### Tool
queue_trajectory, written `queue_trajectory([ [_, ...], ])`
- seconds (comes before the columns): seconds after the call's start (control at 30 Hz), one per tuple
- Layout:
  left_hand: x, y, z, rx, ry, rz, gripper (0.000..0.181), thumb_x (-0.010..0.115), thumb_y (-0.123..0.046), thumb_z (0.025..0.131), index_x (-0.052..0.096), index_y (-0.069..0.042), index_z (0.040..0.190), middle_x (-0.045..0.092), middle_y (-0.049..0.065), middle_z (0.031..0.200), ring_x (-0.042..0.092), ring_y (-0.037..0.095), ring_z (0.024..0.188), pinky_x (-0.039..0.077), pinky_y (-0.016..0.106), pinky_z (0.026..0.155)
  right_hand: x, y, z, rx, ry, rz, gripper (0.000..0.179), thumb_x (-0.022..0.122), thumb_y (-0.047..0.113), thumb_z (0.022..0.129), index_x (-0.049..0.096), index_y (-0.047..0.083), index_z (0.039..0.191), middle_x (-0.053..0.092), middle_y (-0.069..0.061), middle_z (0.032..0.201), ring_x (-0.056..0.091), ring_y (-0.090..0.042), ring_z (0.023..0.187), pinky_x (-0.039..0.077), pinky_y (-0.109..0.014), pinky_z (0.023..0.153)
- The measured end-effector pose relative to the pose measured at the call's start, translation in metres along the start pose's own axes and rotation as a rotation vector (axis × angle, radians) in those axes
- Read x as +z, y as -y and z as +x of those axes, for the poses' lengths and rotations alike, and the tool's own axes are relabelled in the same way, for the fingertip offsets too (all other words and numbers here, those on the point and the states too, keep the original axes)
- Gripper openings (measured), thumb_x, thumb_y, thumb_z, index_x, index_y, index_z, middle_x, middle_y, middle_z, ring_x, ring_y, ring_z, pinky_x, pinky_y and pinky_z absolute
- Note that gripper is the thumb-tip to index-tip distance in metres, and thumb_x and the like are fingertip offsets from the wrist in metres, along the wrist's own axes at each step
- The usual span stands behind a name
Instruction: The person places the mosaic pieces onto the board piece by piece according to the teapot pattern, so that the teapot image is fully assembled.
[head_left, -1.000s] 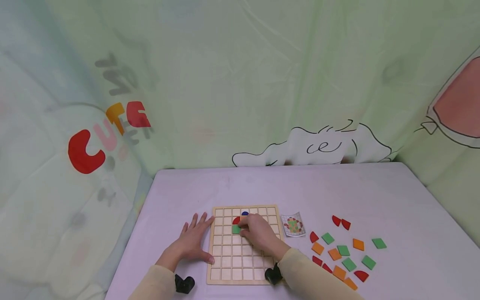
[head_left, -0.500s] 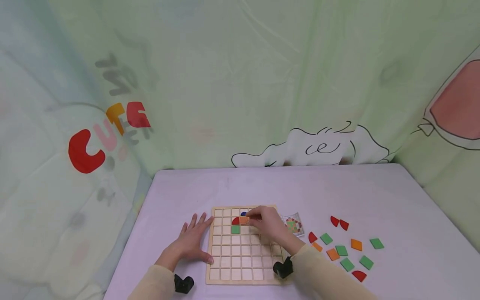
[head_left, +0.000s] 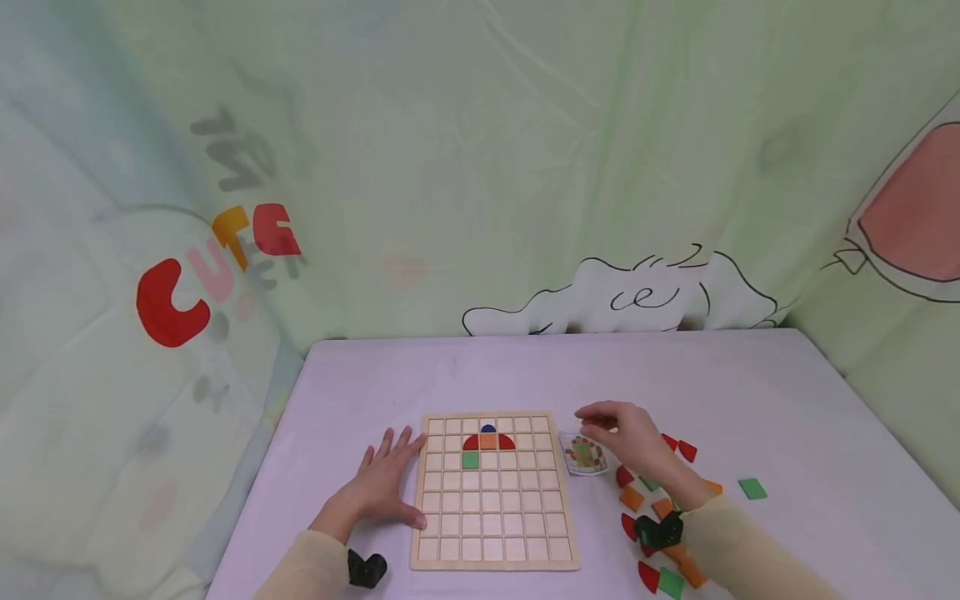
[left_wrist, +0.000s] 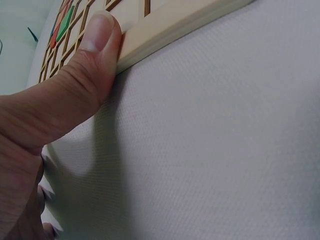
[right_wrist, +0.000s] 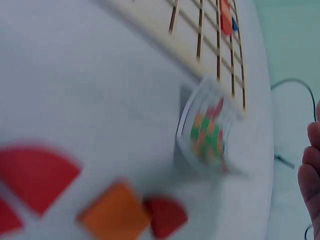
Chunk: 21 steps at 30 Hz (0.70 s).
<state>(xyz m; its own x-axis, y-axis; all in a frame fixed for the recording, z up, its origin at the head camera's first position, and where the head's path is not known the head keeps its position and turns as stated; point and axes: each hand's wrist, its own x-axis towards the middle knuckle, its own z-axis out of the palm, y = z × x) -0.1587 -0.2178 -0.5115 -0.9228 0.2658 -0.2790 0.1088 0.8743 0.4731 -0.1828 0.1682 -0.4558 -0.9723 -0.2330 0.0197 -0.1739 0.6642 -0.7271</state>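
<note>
My left hand point(head_left: 386, 483) lies spread at the left side of a wooden grid board point(head_left: 491, 502); its thumb point(left_wrist: 99, 32) rests on the frame in the left wrist view. Set in the upper grid are a blue piece point(head_left: 488, 428), an orange square point(head_left: 487, 442) between two red quarter circles point(head_left: 507, 442), and a green square point(head_left: 470, 460) below the left one. My right hand point(head_left: 633, 437) is in the air near a small printed pattern card point(head_left: 585, 457), fingers loosely bent, nothing visible in them. At the right edge of the right wrist view, only its fingers point(right_wrist: 312, 160) show.
Right of the board lie several loose red, orange and green pieces, partly hidden under my right forearm. A green square point(head_left: 752, 488) sits apart at the far right. Black wrist devices point(head_left: 367, 570) are on both wrists. A printed curtain point(head_left: 480, 167) hangs behind the table.
My right hand has let go of a red quarter circle right of the orange square and moved right, off the board toward the card. The left hand has stayed in place.
</note>
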Motion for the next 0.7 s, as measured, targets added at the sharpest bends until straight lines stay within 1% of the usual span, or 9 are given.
queue_trajectory([
  [0.13,0.000,0.000,-0.001,-0.004,0.004,-0.003,0.127,0.099,-0.045,0.057,0.032,-0.014,0.161,0.020,0.018,0.171,0.005,0.045,0.159,0.007,0.070,0.125,-0.017,-0.023,-0.011,0.002,-0.040,-0.061,0.027,0.072,0.005,0.093,0.071,-0.004,0.118,0.074,-0.020,0.112,0.067,-0.022,0.091,0.055,-0.014,0.072],
  [0.23,0.000,0.000,0.000,-0.006,0.005,0.001,0.127,0.099,-0.045,0.057,0.032,-0.014,0.161,0.020,0.017,0.171,0.005,0.044,0.159,0.007,0.070,0.125,-0.028,-0.039,-0.018,0.038,-0.057,-0.089,0.027,0.071,0.006,0.094,0.070,-0.003,0.120,0.073,-0.020,0.114,0.068,-0.025,0.094,0.054,-0.012,0.072],
  [0.4,0.001,0.001,0.001,-0.008,0.007,0.002,0.127,0.099,-0.045,0.057,0.031,-0.014,0.161,0.020,0.017,0.171,0.005,0.044,0.159,0.007,0.070,0.125,-0.043,-0.057,-0.029,0.098,-0.058,-0.118,0.028,0.070,0.006,0.095,0.070,-0.003,0.121,0.072,-0.022,0.116,0.068,-0.030,0.099,0.053,-0.010,0.073],
  [0.5,0.002,0.001,0.001,-0.009,0.006,0.004,0.128,0.099,-0.045,0.057,0.031,-0.015,0.161,0.020,0.017,0.171,0.005,0.044,0.159,0.007,0.070,0.125,-0.047,-0.065,-0.035,0.131,-0.047,-0.131,0.029,0.070,0.006,0.095,0.069,-0.004,0.122,0.072,-0.023,0.117,0.068,-0.031,0.100,0.057,-0.014,0.074],
  [0.6,0.001,0.000,0.001,-0.008,0.005,0.005,0.128,0.099,-0.045,0.057,0.031,-0.014,0.161,0.019,0.017,0.171,0.005,0.044,0.159,0.007,0.070,0.125,-0.050,-0.072,-0.039,0.165,-0.023,-0.129,0.030,0.069,0.007,0.096,0.068,-0.004,0.123,0.071,-0.024,0.118,0.068,-0.031,0.100,0.061,-0.021,0.077],
  [0.7,0.000,0.000,0.001,-0.008,0.006,0.009,0.128,0.099,-0.046,0.057,0.031,-0.015,0.161,0.019,0.017,0.171,0.005,0.044,0.159,0.007,0.070,0.125,-0.049,-0.080,-0.042,0.198,0.004,-0.117,0.031,0.069,0.008,0.096,0.068,-0.004,0.125,0.070,-0.025,0.121,0.067,-0.029,0.100,0.062,-0.024,0.079],
])
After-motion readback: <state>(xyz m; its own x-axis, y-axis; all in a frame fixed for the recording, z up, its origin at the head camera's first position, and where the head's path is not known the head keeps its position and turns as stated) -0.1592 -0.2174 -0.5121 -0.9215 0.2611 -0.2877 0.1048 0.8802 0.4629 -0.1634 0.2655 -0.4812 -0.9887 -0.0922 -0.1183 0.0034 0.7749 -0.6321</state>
